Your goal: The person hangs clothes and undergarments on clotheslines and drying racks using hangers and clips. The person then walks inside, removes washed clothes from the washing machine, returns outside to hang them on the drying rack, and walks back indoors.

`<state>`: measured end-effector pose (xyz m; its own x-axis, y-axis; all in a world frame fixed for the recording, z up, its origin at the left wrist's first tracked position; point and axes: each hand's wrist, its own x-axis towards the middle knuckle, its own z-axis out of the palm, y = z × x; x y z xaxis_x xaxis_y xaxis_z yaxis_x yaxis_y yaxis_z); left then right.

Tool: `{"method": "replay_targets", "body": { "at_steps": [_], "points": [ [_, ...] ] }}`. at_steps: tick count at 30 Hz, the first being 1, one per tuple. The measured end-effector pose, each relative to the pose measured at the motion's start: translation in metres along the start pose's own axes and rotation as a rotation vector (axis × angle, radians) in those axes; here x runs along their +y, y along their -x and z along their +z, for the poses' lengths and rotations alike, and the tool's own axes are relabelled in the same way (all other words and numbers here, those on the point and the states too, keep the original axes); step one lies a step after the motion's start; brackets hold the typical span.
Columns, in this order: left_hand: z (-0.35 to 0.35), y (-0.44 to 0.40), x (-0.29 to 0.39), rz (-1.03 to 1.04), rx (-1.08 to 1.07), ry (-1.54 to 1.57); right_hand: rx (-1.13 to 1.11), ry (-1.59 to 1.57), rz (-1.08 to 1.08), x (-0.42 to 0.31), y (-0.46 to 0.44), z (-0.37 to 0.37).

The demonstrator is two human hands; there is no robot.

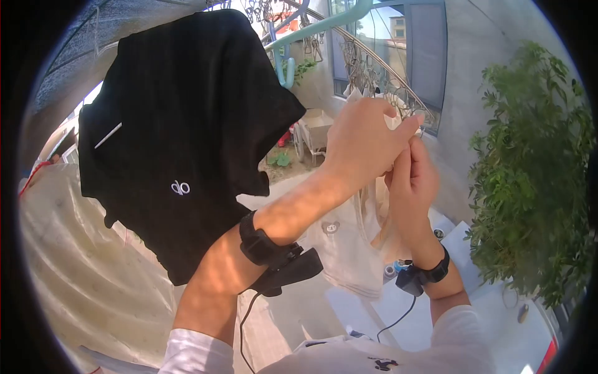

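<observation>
My left hand [364,137] is raised in front of me, its fingers bent and its thumb reaching toward the right hand. Close against it, my right hand [416,171] has its fingers pressed together in a pinch. What lies between the fingertips is hidden. Directly below and behind both hands hangs a cream-white garment [352,255] with a small bear face printed on it. Metal clips [367,71] dangle from a rail just beyond the fingers. Left of my left forearm hangs a black garment [180,124] with a white logo.
A pale green hanger [324,26] crosses the top. Leafy green plants [529,181] stand along the right wall. A translucent sheet [81,230] drapes at lower left. Farther back are a cart [311,134] and a window [427,56]. Cabled black straps [265,243] circle both wrists.
</observation>
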<state>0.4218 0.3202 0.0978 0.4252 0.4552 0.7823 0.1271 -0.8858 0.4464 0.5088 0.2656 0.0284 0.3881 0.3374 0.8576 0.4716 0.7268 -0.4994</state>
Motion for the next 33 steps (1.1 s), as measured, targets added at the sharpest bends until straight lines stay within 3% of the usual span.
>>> {"method": "replay_targets", "body": {
  "at_steps": [3, 5, 9, 12, 14, 20, 25, 30, 33],
  "points": [
    [0.006, -0.010, -0.008, -0.003, -0.049, 0.063, 0.055, -0.043, 0.072, 0.005, -0.011, -0.002],
    [-0.004, -0.008, -0.005, -0.013, -0.110, 0.127, 0.076, 0.130, -0.037, 0.011, -0.019, -0.010],
    [-0.034, -0.001, -0.009, -0.083, -0.276, 0.156, -0.002, 0.257, 0.036, 0.000, -0.028, -0.007],
    [-0.044, 0.005, -0.017, -0.056, -0.292, 0.115, -0.166, 0.179, -0.023, 0.006, -0.035, 0.003],
    [-0.051, 0.008, -0.015, -0.060, -0.298, 0.119, -0.201, -0.217, 0.280, -0.016, -0.038, 0.011],
    [-0.059, 0.014, -0.018, -0.083, -0.282, 0.108, -0.160, -0.350, 0.503, -0.015, -0.040, 0.014],
    [-0.070, 0.023, -0.025, -0.147, -0.341, 0.173, -0.074, -0.421, 0.497, -0.001, -0.036, 0.015],
    [-0.069, 0.032, -0.019, 0.063, -0.198, -0.098, -0.025, -0.501, 0.497, -0.009, -0.038, 0.015],
    [-0.070, 0.033, -0.014, -0.041, -0.209, -0.014, -0.053, -0.564, 0.536, -0.007, -0.037, 0.012]
  ]
}}
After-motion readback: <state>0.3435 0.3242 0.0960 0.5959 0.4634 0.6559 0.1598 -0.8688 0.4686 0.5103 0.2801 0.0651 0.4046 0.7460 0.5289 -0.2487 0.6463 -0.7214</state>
